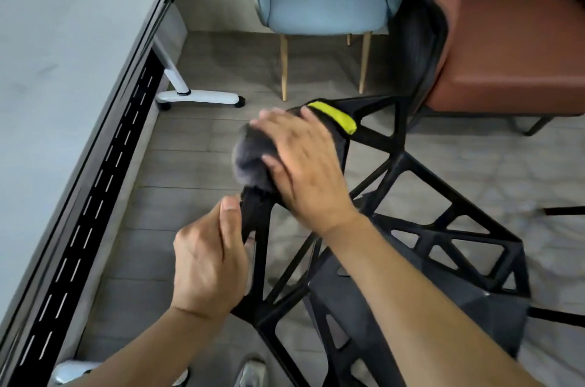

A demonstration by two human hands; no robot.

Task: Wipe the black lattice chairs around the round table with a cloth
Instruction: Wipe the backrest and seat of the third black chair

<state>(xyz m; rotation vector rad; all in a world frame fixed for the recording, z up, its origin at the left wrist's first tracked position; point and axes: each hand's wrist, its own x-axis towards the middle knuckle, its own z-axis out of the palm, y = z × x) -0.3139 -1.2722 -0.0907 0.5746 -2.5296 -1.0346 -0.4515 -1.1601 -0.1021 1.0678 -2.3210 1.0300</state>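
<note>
Wiping the top rail of the black plastic lattice chair (392, 222) is the step in hand, as I read it from the head view. The right hand (304, 165) lies flat over a fluffy grey cloth with a yellow-green band (253, 159), fingers spread and pressing it down onto the rail's left corner. The left hand (209, 263) is closed round the rail's upright strut just below that corner, thumb (229, 222) laid up along the strut, steadying the frame.

To do this well, I judge: keep the palm load even so the cloth drags along the rail instead of skating over it, and keep the left-hand brace firm, since the chair looks light and would likely shift under a sideways push. Wrap the cloth over the edge, too (the triangular openings will hold dust on their inner faces, I'd guess).

Cloth relative to fingers: the grey bunch bulges out past the right fingertips toward the desk side, the yellow-green band shows beyond the knuckles along the rail's far end, and the rest is hidden beneath the palm. The left thumb tip sits just below the cloth's lower edge; touching or not, I cannot tell. The image is blurred around the right hand.
</note>
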